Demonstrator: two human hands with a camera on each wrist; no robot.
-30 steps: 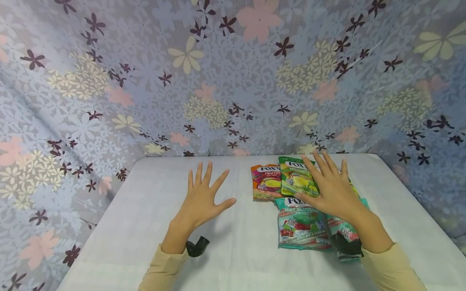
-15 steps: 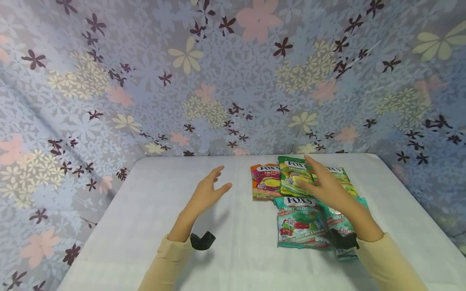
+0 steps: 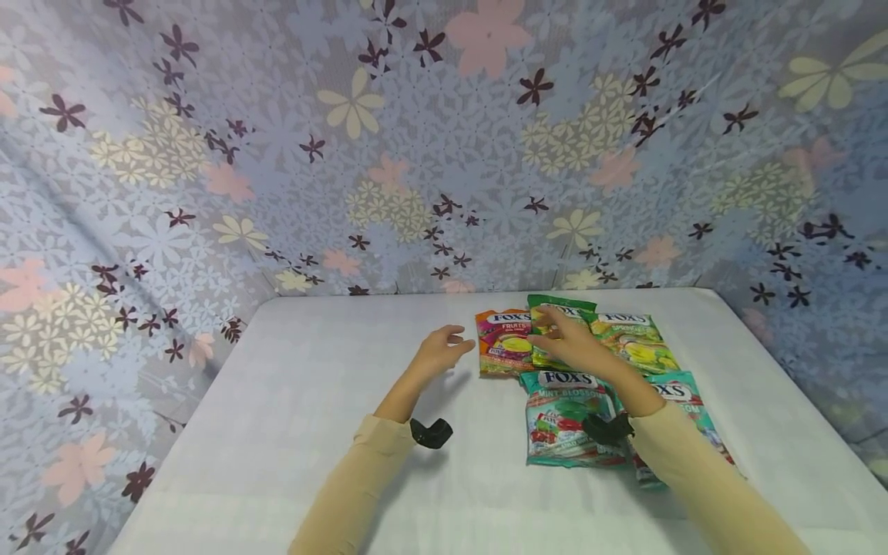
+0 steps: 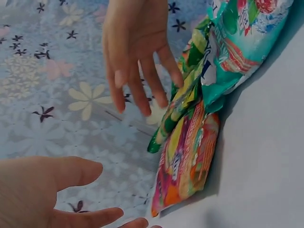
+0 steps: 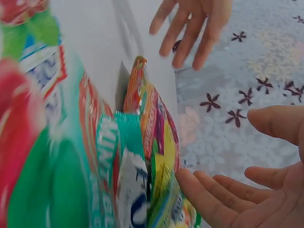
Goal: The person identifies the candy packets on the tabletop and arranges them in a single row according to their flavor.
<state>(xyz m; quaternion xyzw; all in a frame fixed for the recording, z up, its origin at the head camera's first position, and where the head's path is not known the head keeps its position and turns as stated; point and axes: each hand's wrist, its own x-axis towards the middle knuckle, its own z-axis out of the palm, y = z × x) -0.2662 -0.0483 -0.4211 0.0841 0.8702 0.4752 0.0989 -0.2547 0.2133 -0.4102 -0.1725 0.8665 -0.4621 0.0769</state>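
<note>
Fruits packet: the orange-and-purple Fox's bag (image 3: 509,358) lies on the desk (image 3: 312,401) toward its far edge, leftmost of five bags, its right edge overlapped by the green bag.
Green bag: the Fox's bag with the dark green top (image 3: 579,304) sits just right of the orange one, partly hidden beneath the right hand in the head view.
Yellow-green bag: a second such bag (image 3: 634,343) lies right of the green one, its lettering up.
Mint bags: the left teal Mint Blossom bag (image 3: 555,439) lies nearer the wearer, below the green one; the right teal bag (image 3: 697,401) is beside it, partly covered by the forearm.
Left hand: the left hand (image 3: 440,353) is just left of the orange bag, thumb spread away from loosely bent fingers.
Right hand: the right hand (image 3: 572,339) is over the green bag, thumb and fingers spread apart; whether a fingertip touches the wrapper cannot be told.
Wrists: black devices (image 3: 431,434) at both, below cream sleeves (image 3: 361,478).
Desk: white, its far edge meeting the cloth.
Backdrop: blue-grey floral cloth (image 3: 416,154) with pink, cream and dark maroon blossoms.
</note>
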